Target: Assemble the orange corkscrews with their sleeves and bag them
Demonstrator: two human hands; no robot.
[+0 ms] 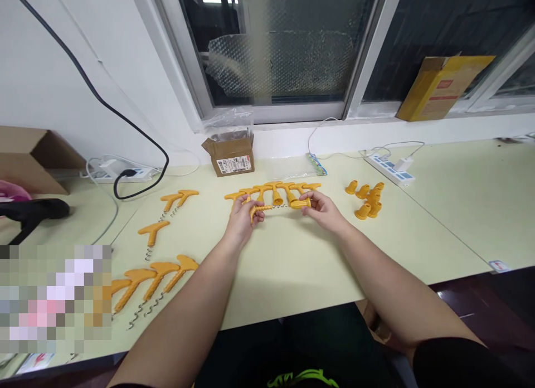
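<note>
My left hand (244,214) is closed on the yellow T-handle of a corkscrew (261,208), whose metal spiral points right. Between the fingers of my right hand (322,211) is a yellow ribbed sleeve (300,203), lying sideways with its end facing the spiral's tip; the two look slightly apart. Just beyond both hands runs a row of yellow corkscrews (273,185), some with sleeves over their spirals. At left lie loose corkscrews with bare spirals (153,232), and more are nearer me (161,273). Several yellow sleeves (373,198) stand grouped to the right.
A small open cardboard box (234,156) and a clear plastic bag (292,167) sit by the window. Power strips lie at right (388,169) and at left, where a black cable (125,120) hangs down. A larger carton (33,159) is at far left.
</note>
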